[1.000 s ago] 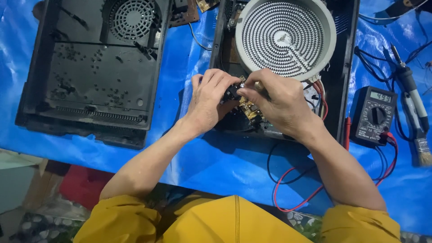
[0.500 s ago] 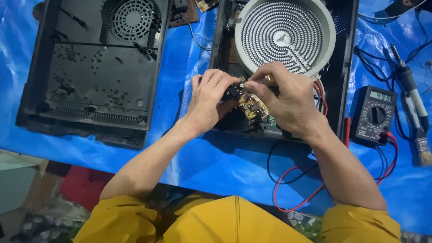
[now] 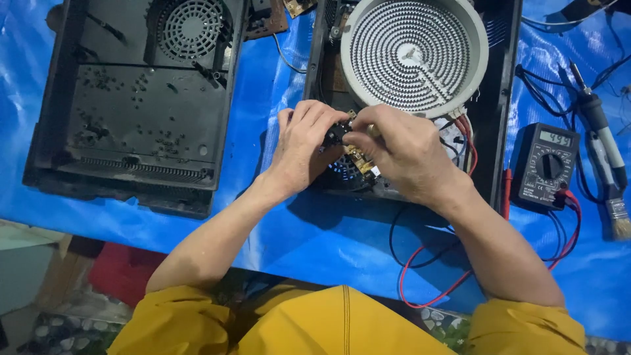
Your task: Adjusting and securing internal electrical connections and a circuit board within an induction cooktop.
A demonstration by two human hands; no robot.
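My left hand (image 3: 300, 148) and my right hand (image 3: 402, 154) meet over the front of an opened black cooker housing (image 3: 499, 98). Both pinch a small tan circuit board (image 3: 359, 158) with dark parts on it, held just above a black fan grille in the housing. A round grey heating element with a spiral coil (image 3: 414, 56) sits in the housing right behind my fingers. Red and dark wires run from the element's edge past my right hand. My fingers hide most of the board.
An empty black housing with a fan grille (image 3: 135, 105) lies to the left on the blue sheet (image 3: 315, 236). A black multimeter (image 3: 545, 164) with red and black leads lies right. A soldering iron (image 3: 595, 115) and a brush (image 3: 618, 217) lie at the far right.
My hands have shifted slightly, turning the small board between the fingers; it stays over the same spot in the housing.
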